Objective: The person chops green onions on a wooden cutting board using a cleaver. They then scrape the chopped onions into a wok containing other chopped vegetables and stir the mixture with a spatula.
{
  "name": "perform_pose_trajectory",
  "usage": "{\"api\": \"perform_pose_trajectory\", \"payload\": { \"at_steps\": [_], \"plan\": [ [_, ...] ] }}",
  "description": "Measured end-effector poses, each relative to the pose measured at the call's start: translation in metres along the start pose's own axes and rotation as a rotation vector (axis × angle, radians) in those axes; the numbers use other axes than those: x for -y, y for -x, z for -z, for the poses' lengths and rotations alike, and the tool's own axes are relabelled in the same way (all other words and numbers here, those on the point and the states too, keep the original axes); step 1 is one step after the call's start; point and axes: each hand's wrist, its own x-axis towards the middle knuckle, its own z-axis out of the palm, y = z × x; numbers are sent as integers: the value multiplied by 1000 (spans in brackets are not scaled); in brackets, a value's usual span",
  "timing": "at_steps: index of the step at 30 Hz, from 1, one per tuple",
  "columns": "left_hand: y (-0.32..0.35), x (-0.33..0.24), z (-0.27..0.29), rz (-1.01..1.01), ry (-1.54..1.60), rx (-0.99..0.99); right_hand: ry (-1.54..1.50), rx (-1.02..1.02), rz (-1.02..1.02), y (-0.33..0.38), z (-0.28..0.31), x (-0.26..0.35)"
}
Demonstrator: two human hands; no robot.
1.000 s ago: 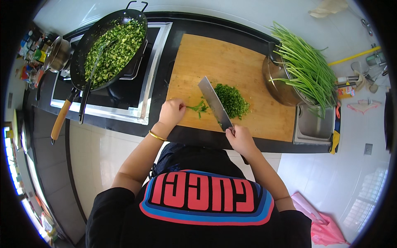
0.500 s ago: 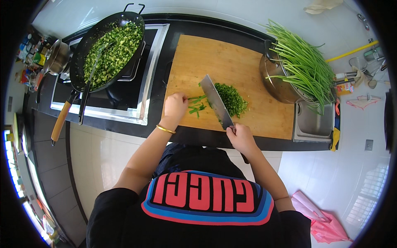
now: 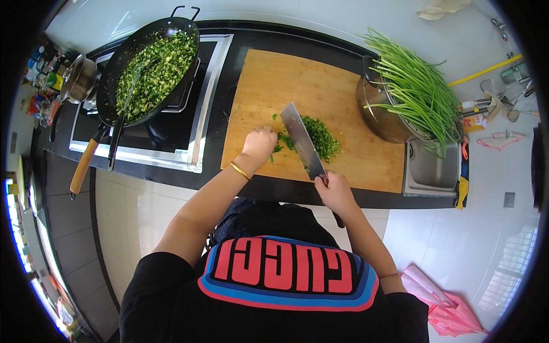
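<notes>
My right hand grips the handle of a cleaver, whose broad blade stands slanted on the wooden cutting board. Finely chopped chives lie in a small heap against the blade's right side. On the other side, my left hand, with a gold bracelet at the wrist, is closed with curled fingers at a few short chive pieces. The fingertips partly cover these pieces. A large bunch of whole chives rests across a steel pot at the right of the board.
At the left, a wok full of a chopped green mixture sits on the stove, a metal utensil in it. A lidded saucepan stands farther left. A small sink lies right of the board. Utensils hang on the right wall.
My left hand has moved right, towards the blade, and now covers part of the loose chive pieces. The cleaver has barely shifted and stays in my right hand.
</notes>
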Motion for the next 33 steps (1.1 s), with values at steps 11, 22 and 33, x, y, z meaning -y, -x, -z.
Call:
{"api": "perform_pose_trajectory", "payload": {
  "at_steps": [11, 22, 33],
  "plan": [
    [26, 29, 31, -133, 75, -46, 24, 93, 37, 2, -13, 9],
    [41, 30, 21, 26, 203, -189, 144, 231, 42, -3, -45, 1],
    [30, 44, 29, -147, 291, -59, 62, 129, 45, -19, -64, -3]
  ]
}}
